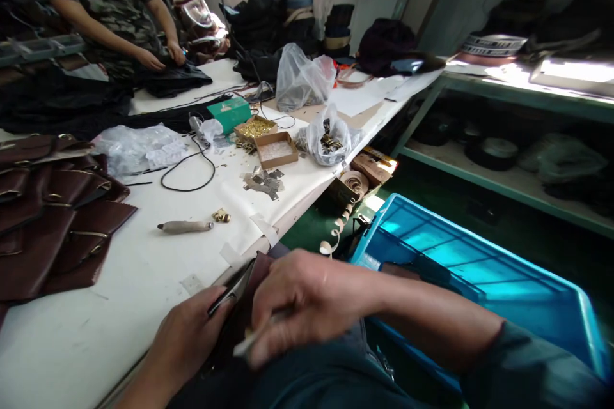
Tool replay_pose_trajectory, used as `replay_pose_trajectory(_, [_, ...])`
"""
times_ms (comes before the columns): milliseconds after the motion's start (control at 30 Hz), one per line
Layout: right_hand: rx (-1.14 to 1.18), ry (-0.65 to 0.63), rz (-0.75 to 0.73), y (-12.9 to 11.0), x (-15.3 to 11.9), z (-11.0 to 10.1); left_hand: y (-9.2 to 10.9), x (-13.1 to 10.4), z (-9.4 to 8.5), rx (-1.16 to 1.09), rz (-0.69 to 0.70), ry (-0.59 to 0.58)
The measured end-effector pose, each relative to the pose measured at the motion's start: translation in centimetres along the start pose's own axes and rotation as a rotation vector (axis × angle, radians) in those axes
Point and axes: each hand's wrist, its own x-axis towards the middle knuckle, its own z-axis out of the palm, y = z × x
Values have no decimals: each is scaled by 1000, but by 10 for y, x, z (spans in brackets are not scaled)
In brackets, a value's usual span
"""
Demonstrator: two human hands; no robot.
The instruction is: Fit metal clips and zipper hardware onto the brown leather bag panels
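My left hand (192, 326) is closed on the edge of a dark brown leather piece (259, 268) at the table's front edge, over my lap. A dark strip with a shiny grey face (237, 291) shows between its thumb and the leather. My right hand (302, 300) is closed round a small pale tool (244, 346) just above the leather; motion blur hides its kind. On the table beyond lie a grey-handled tool (185, 227) and a small brass-coloured clasp (221, 215), both apart from my hands.
Brown leather pieces (62, 217) are heaped at left. Thin metal plates (263, 183), a cardboard tray (277, 150), a box of brass bits (256, 129) and plastic bags (330, 134) stand farther back. A blue crate (432, 236) sits at right. A co-worker's hands (163, 57) handle black cloth.
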Motion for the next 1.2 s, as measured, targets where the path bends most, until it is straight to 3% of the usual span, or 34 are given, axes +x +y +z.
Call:
replay_pose_trajectory(100, [-53,496,333,41,-23,-29,-1,-10,8,-63,11,-47])
replay_pose_trajectory(200, [-109,812,622,107,-40,-50,2,-15,13,-93,1,-56])
replay_pose_trajectory(333, [-135,883,710,176,-44,-56,7,-18,9,-156,14,-64])
replay_pose_trajectory(467, [-125,893,772,202,-40,-57,10,-17,6,-228,-1,-87])
replay_pose_trajectory(567, [-157,922,804,202,-43,-60,12,-14,5,-277,-44,-164])
replay_pose_trajectory(667, [-250,1043,812,191,-50,-55,12,-11,4,-285,-76,-179])
replay_pose_trajectory(733, [-291,1148,738,177,-54,-43,12,-10,1,-276,-83,-145])
replay_pose_trajectory(767, [-266,1138,665,168,-56,-34,11,-10,0,-280,-82,-132])
replay_pose_trajectory(800, [-206,1063,575,157,-58,-23,10,-9,-2,-288,-78,-133])
replay_pose_trajectory(867, [-23,752,387,136,-58,2,10,-9,-5,-312,-54,-165])
replay_pose_trajectory(933, [115,452,289,118,-54,27,10,-8,-6,-310,-40,-194])
replay_pose_trajectory(967, [140,385,279,110,-51,38,12,-7,-7,-279,-51,-188])
replay_pose_trajectory(1100, [73,404,305,91,-37,64,17,-7,-9,-3,-127,-48])
replay_pose_trajectory(1200, [83,409,263,77,-37,65,11,-12,-10,-33,-77,-40])
